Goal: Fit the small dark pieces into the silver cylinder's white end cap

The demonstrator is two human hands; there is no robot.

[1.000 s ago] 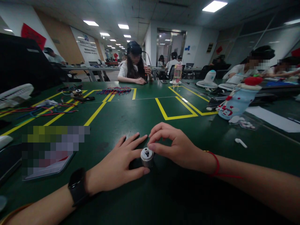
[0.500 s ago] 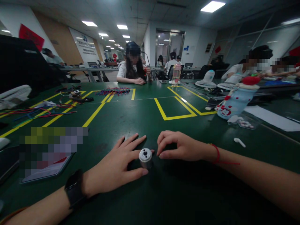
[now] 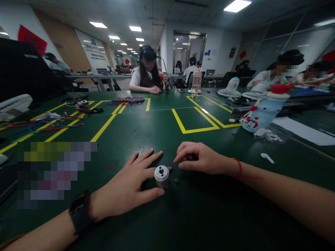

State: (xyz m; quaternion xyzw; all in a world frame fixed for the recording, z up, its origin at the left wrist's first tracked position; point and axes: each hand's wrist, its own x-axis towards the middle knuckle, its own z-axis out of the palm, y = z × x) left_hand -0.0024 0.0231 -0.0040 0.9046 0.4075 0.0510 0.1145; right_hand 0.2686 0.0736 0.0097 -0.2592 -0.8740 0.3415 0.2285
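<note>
Silver cylindrical motor stands upright on the green desk, its long axis vertical and its drilled end facing up. Your left hand is much the nearer: its forefinger passes behind the motor, its thumb rests at the front of the base, and the two are closed round it while the other fingers spread on the desk.

Your right hand is to the right of the motor and a little farther from you, its thumb and forefinger slightly apart with nothing visible between them; whether it touches the desk, you cannot tell.

A small metal ring lies just beside the motor's right side, toward you and slightly left of your right thumb tip. The motor and your left forefinger tip crowd the ring's left.

Farther right are a white earbud and a blue bottle; across the desk lies a wire bundle, well apart from both hands.
</note>
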